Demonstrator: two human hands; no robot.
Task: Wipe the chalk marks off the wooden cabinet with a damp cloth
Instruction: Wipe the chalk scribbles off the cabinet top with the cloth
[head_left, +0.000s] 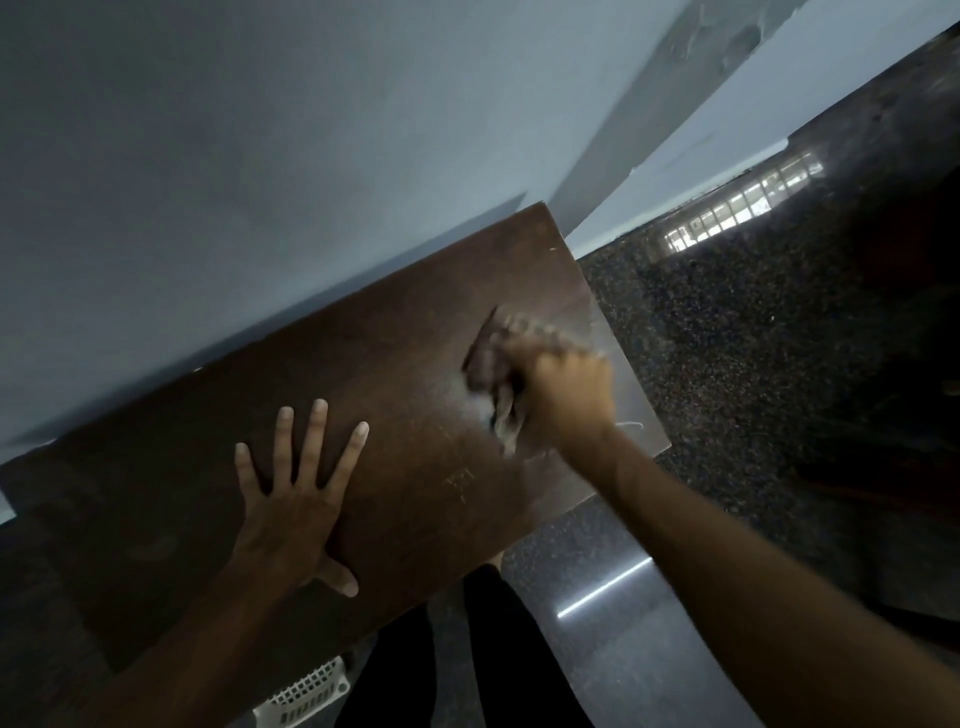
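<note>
The left hand (291, 512) lies flat on the wooden cabinet (395, 332) with fingers (316, 441) spread, while the blurred right hand (563, 397) grips the cloth (485, 364) in curled fingers on the cabinet top near its right end, close to faint chalk marks (460, 479).

The left hand (298, 501) lay flat on the wooden cabinet (395, 338) near its front edge, fingers straight and spread, thumb out to the side. The right hand (558, 397), blurred, was curled round a cloth (488, 366) toward the cabinet's right end, its forearm stretched over the front corner.
</note>
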